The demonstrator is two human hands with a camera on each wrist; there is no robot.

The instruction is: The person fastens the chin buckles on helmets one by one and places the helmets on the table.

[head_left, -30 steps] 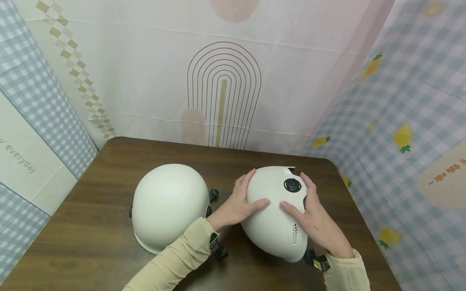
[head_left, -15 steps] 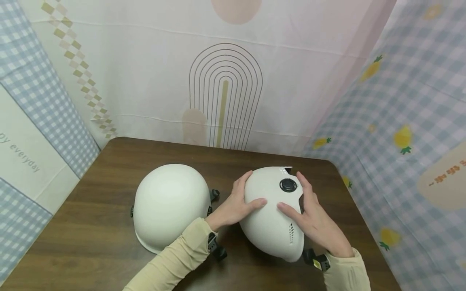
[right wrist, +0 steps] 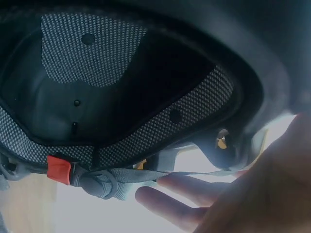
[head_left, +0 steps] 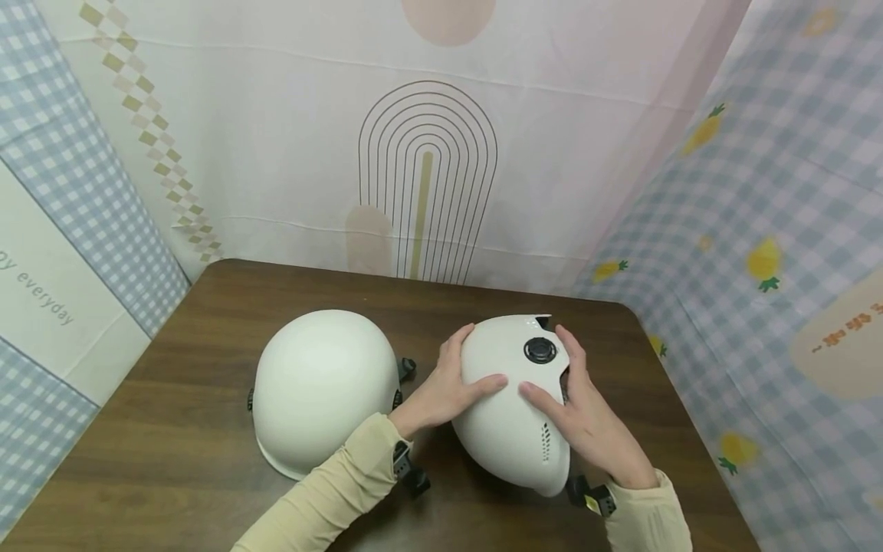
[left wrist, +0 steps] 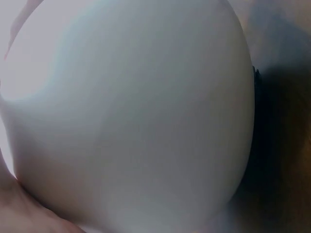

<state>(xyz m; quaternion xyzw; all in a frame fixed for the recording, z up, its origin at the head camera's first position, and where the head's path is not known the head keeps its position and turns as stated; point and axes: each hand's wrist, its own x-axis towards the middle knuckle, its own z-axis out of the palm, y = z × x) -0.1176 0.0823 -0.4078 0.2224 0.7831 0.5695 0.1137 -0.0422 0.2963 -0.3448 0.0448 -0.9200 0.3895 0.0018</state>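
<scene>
A white helmet (head_left: 503, 433) with a round black disc (head_left: 540, 350) on its shell leans tilted on the right of the table, between both hands. My left hand (head_left: 444, 389) grips its left side, thumb lying on the shell. On the opposite side my right hand (head_left: 593, 422) holds the rim, with its thumb on the shell and the other fingers round the edge. Dark mesh padding (right wrist: 92, 48), a strap (right wrist: 141, 175) and a red clip (right wrist: 58, 170) show inside, in the right wrist view. The smooth shell (left wrist: 141, 116) fills the left wrist view.
A second, plain white helmet (head_left: 320, 391) sits dome up on the left, close by my left wrist. The brown wooden table (head_left: 159, 429) ends at a patterned cloth (head_left: 290, 153) behind, with a checked cloth (head_left: 759, 322) along the right.
The helmet in my hands has shifted a little to the left and turned slightly, and my right hand has moved left with it. The plain helmet stays in place.
</scene>
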